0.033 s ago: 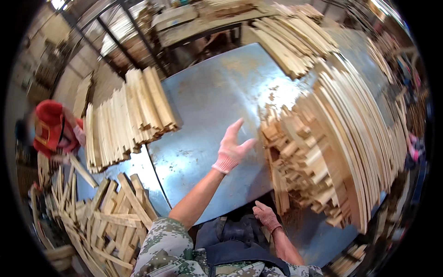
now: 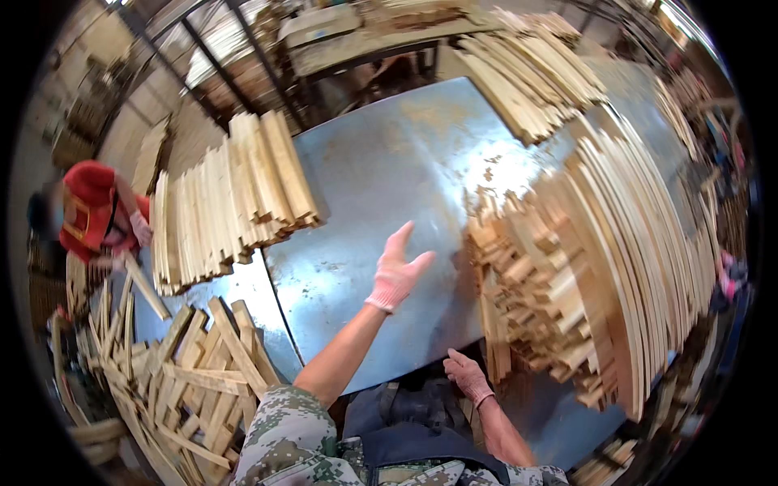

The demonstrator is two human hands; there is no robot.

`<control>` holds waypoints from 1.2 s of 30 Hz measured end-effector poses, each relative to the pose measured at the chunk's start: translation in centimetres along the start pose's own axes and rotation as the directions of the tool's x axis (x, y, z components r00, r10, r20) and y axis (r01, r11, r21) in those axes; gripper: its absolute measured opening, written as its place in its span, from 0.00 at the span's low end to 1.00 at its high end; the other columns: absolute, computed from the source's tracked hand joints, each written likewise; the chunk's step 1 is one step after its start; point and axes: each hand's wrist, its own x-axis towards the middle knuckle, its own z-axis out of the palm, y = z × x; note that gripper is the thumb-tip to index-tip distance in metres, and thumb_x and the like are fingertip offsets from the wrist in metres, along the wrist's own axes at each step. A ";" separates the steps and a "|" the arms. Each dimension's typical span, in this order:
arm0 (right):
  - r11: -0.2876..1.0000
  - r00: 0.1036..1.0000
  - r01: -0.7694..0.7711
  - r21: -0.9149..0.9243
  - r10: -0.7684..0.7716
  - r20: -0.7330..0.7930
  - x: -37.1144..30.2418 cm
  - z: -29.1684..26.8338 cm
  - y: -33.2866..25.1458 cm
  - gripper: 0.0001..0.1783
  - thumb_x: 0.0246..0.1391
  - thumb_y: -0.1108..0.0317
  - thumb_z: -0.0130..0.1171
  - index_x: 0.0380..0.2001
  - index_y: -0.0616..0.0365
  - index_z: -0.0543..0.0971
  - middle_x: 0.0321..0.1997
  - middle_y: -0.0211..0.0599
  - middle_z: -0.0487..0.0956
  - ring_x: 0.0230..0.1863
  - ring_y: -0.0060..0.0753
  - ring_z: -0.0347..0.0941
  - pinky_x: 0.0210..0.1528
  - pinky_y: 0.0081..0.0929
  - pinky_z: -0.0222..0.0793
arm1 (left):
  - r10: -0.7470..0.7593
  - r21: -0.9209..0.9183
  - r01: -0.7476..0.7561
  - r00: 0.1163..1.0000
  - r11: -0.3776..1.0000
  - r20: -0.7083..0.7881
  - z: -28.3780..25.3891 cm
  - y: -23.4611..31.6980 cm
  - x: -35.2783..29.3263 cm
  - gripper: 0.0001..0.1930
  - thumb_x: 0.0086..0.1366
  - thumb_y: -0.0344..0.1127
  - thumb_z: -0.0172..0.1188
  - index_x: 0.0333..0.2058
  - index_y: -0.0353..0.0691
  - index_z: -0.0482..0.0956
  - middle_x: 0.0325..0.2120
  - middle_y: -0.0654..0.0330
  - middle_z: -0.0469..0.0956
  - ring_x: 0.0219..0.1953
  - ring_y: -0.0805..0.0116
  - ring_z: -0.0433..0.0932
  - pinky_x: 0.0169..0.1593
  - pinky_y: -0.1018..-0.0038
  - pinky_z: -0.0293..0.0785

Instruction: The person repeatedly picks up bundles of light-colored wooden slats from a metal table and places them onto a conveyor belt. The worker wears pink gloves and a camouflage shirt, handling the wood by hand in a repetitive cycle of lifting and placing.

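Note:
My left hand [image 2: 397,274], in a pink knitted glove, reaches over the metal-topped table [image 2: 356,194]. Its thumb and fingers are spread, and nothing is in it. My right hand [image 2: 468,376], also gloved, hangs low by the table's near edge with its fingers curled. No object shows in that hand. Nearest to it is the large stack of wooden strips [image 2: 596,300] on the right, whose uneven ends face the middle of the table. A second row of wooden strips [image 2: 219,202] lies on the table's far left side.
Loose wooden pieces [image 2: 203,373] lie in a jumbled heap at the near left. A person in red [image 2: 91,212] stands at the left, one hand by a wooden strip. More strips [image 2: 531,81] lie at the far right, with a workbench [image 2: 365,44] and a dark metal frame [image 2: 251,57] behind.
My left hand has drawn slightly left and back toward me, still spread. My right hand has barely moved. The whole view has shifted a little.

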 end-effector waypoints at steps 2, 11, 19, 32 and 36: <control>0.998 0.999 0.033 -0.052 -0.031 0.041 4.0 1.7 -3.5 0.37 0.70 0.63 0.64 0.75 0.70 0.67 0.44 0.28 0.80 0.40 0.19 0.72 0.43 0.22 0.73 | -0.186 0.067 0.195 0.975 0.978 -0.120 -5.3 -7.5 -1.5 0.43 0.64 0.48 0.74 0.72 0.33 0.69 0.69 0.43 0.72 0.71 0.48 0.71 0.74 0.59 0.66; 0.432 0.902 0.425 -0.795 -0.272 0.334 21.0 26.5 -22.7 0.44 0.65 0.52 0.64 0.77 0.62 0.64 0.66 0.52 0.79 0.66 0.51 0.75 0.70 0.44 0.69 | -0.378 0.126 0.537 0.723 0.834 -0.578 -30.0 -20.5 -0.7 0.42 0.64 0.39 0.75 0.72 0.32 0.67 0.69 0.43 0.73 0.71 0.49 0.72 0.74 0.60 0.66; -0.040 0.765 0.395 -0.918 -0.539 0.352 35.2 43.4 -30.3 0.48 0.68 0.53 0.57 0.83 0.53 0.50 0.85 0.50 0.57 0.85 0.55 0.51 0.84 0.45 0.48 | -0.369 0.395 0.605 0.766 0.692 -0.527 -35.7 -20.9 13.0 0.54 0.60 0.58 0.74 0.75 0.29 0.61 0.72 0.37 0.68 0.76 0.45 0.63 0.80 0.55 0.52; 0.545 0.781 0.593 -0.593 -0.570 0.257 37.3 49.3 -31.9 0.43 0.65 0.51 0.62 0.77 0.62 0.64 0.64 0.64 0.80 0.66 0.61 0.76 0.68 0.43 0.70 | -0.340 0.415 0.522 0.833 0.745 -0.437 -36.7 -24.1 14.0 0.47 0.66 0.53 0.70 0.75 0.34 0.63 0.74 0.36 0.62 0.77 0.34 0.55 0.79 0.52 0.53; 0.540 0.879 0.442 -0.717 -0.419 0.227 32.5 48.0 -31.6 0.45 0.63 0.46 0.63 0.75 0.62 0.66 0.60 0.62 0.82 0.61 0.62 0.79 0.65 0.46 0.72 | -0.284 0.372 0.460 0.852 0.806 -0.440 -34.0 -21.1 9.6 0.42 0.65 0.53 0.69 0.68 0.29 0.70 0.65 0.34 0.72 0.70 0.32 0.65 0.75 0.49 0.59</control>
